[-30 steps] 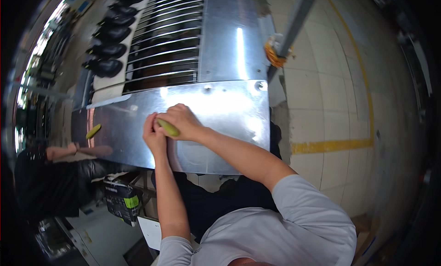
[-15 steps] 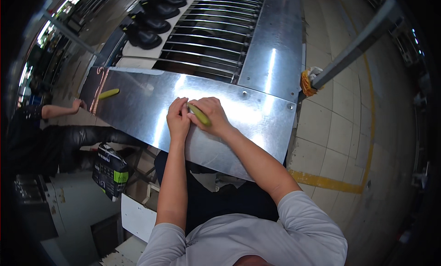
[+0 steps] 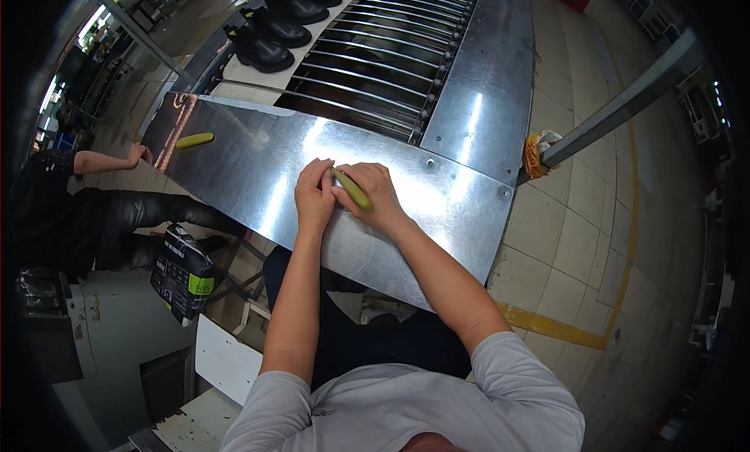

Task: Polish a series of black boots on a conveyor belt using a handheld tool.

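Both of my hands are together over a shiny metal tabletop (image 3: 250,151). My right hand (image 3: 376,188) is closed round a slim yellow-green handle-like piece (image 3: 353,190), which slants from between the hands back toward my right wrist. Beside it, my left hand (image 3: 314,196) has its fingers bent and pressed together, its fingertips close to the front end of that piece. A small pale bit shows between the hands; what the left fingers hold is hidden. A second yellow-green piece (image 3: 194,140) of similar shape lies on the tabletop at the left.
Beyond the tabletop runs a roller conveyor (image 3: 367,69), with several black boots (image 3: 262,50) on a pale strip at its left. Another person's hand (image 3: 139,154) is near the table's left end. A black bag (image 3: 183,272) stands lower left; a metal post (image 3: 625,100) slants at right.
My view has shifted a little, so the table and conveyor sit slightly farther right. My hands stay together, with the yellow-green piece still in the right one.
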The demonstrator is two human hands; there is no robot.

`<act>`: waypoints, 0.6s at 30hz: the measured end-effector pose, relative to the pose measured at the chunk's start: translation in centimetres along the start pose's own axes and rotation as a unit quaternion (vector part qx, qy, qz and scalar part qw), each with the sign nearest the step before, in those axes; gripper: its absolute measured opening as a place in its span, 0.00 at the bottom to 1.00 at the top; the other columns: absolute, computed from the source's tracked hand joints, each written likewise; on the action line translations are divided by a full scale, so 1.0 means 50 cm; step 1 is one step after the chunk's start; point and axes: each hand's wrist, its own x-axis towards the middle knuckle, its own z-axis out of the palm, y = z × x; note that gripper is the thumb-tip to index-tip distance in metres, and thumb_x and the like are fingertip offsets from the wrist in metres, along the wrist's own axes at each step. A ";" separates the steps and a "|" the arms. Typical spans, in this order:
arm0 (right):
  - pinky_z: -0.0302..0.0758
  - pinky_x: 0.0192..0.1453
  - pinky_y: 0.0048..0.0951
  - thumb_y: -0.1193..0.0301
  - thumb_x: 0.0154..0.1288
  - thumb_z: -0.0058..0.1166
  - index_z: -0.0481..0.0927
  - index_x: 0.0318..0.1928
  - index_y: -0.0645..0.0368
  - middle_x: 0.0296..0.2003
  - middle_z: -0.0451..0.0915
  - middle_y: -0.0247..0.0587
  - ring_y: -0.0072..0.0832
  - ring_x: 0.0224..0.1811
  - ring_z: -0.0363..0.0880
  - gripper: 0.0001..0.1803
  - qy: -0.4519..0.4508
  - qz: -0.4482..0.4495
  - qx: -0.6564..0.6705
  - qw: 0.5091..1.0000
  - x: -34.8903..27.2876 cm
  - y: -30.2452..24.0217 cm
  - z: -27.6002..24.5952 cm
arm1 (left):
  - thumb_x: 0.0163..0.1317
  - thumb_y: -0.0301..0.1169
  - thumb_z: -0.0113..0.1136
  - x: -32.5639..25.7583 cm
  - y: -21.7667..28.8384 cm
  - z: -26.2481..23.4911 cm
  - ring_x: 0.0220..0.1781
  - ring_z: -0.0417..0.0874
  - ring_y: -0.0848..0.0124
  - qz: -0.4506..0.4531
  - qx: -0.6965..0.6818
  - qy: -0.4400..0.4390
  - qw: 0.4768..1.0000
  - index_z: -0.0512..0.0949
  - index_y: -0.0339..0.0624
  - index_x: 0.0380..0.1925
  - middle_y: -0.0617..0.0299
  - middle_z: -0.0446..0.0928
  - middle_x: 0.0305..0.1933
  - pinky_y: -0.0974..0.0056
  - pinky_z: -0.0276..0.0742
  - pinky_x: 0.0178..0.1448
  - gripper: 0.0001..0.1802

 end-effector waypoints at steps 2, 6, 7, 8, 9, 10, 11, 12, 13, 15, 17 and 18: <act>0.68 0.56 0.39 0.63 0.57 0.63 0.80 0.48 0.59 0.39 0.83 0.42 0.38 0.44 0.80 0.20 -0.005 0.001 0.001 1.000 0.001 0.001 0.000 | 0.60 0.22 0.56 0.000 0.000 0.003 0.55 0.80 0.53 -0.002 0.001 -0.001 1.000 0.83 0.40 0.40 0.52 0.82 0.45 0.56 0.74 0.60 0.10; 0.68 0.56 0.39 0.64 0.57 0.64 0.80 0.48 0.59 0.39 0.83 0.42 0.38 0.44 0.81 0.20 0.007 -0.007 -0.006 1.000 0.001 0.001 -0.001 | 0.60 0.23 0.56 -0.001 0.001 0.004 0.55 0.80 0.53 -0.004 -0.001 0.000 1.000 0.83 0.40 0.40 0.51 0.82 0.45 0.56 0.74 0.60 0.10; 0.68 0.55 0.39 0.64 0.56 0.64 0.80 0.48 0.59 0.39 0.83 0.42 0.38 0.44 0.81 0.20 0.011 -0.007 -0.006 1.000 0.001 -0.002 0.000 | 0.60 0.23 0.56 0.000 0.002 0.001 0.55 0.80 0.53 -0.005 0.004 0.000 1.000 0.83 0.40 0.40 0.51 0.82 0.45 0.56 0.74 0.60 0.10; 0.68 0.55 0.39 0.64 0.56 0.64 0.80 0.48 0.59 0.39 0.83 0.42 0.38 0.44 0.81 0.20 0.010 -0.006 -0.005 1.000 0.001 -0.003 -0.001 | 0.60 0.23 0.56 0.000 0.004 -0.001 0.56 0.80 0.53 -0.005 0.008 -0.001 1.000 0.83 0.40 0.40 0.51 0.83 0.45 0.56 0.74 0.60 0.10; 0.68 0.55 0.39 0.64 0.56 0.64 0.80 0.48 0.59 0.39 0.83 0.42 0.38 0.44 0.81 0.20 -0.002 0.000 0.002 1.000 0.003 -0.003 -0.004 | 0.60 0.23 0.56 -0.001 0.004 -0.001 0.56 0.80 0.53 -0.006 0.009 -0.002 1.000 0.83 0.40 0.40 0.51 0.83 0.45 0.56 0.74 0.60 0.10; 0.68 0.55 0.39 0.64 0.56 0.64 0.80 0.48 0.59 0.40 0.83 0.42 0.38 0.45 0.80 0.20 -0.014 0.004 0.008 1.000 0.005 -0.003 -0.005 | 0.60 0.23 0.55 0.001 0.003 0.001 0.56 0.80 0.53 -0.006 0.003 -0.001 1.000 0.83 0.40 0.40 0.51 0.82 0.45 0.56 0.74 0.60 0.10; 0.68 0.55 0.39 0.64 0.56 0.64 0.80 0.48 0.59 0.40 0.83 0.42 0.38 0.45 0.80 0.20 -0.014 0.004 0.009 1.000 0.004 -0.003 -0.004 | 0.60 0.23 0.55 0.001 0.003 0.002 0.56 0.80 0.53 -0.006 -0.002 -0.001 1.000 0.83 0.40 0.40 0.51 0.82 0.45 0.56 0.74 0.60 0.10; 0.68 0.55 0.39 0.64 0.56 0.64 0.80 0.48 0.59 0.40 0.83 0.42 0.38 0.45 0.80 0.20 -0.001 -0.004 0.002 1.000 0.002 -0.004 -0.003 | 0.60 0.23 0.55 0.001 0.002 0.001 0.56 0.80 0.53 -0.007 -0.002 -0.001 1.000 0.83 0.40 0.40 0.51 0.82 0.45 0.56 0.74 0.60 0.10; 0.68 0.55 0.39 0.64 0.56 0.64 0.80 0.48 0.59 0.40 0.83 0.42 0.38 0.45 0.80 0.20 0.011 -0.010 -0.005 1.000 0.000 -0.006 -0.004 | 0.60 0.23 0.55 -0.001 0.002 0.001 0.56 0.80 0.53 -0.006 0.002 -0.001 1.000 0.83 0.40 0.40 0.51 0.82 0.45 0.56 0.74 0.60 0.10; 0.68 0.55 0.39 0.64 0.57 0.64 0.80 0.48 0.59 0.40 0.83 0.42 0.38 0.45 0.80 0.20 0.000 -0.001 0.002 1.000 0.005 -0.006 -0.008 | 0.61 0.23 0.55 -0.002 0.001 0.001 0.56 0.80 0.53 -0.007 0.005 -0.003 1.000 0.83 0.40 0.41 0.51 0.82 0.45 0.56 0.74 0.60 0.10; 0.68 0.55 0.39 0.64 0.57 0.64 0.80 0.48 0.59 0.39 0.83 0.42 0.38 0.44 0.80 0.20 -0.011 0.007 0.010 1.000 0.006 -0.006 -0.008 | 0.61 0.23 0.55 0.003 0.002 0.002 0.56 0.80 0.53 -0.001 0.006 0.001 1.000 0.83 0.41 0.41 0.51 0.83 0.45 0.56 0.74 0.60 0.10; 0.68 0.55 0.39 0.64 0.56 0.64 0.80 0.47 0.59 0.39 0.83 0.42 0.38 0.44 0.80 0.19 0.010 -0.006 0.005 1.000 0.003 -0.005 -0.005 | 0.61 0.23 0.55 0.002 0.003 0.002 0.56 0.80 0.53 -0.001 0.005 0.001 1.000 0.83 0.41 0.41 0.51 0.83 0.45 0.56 0.74 0.60 0.10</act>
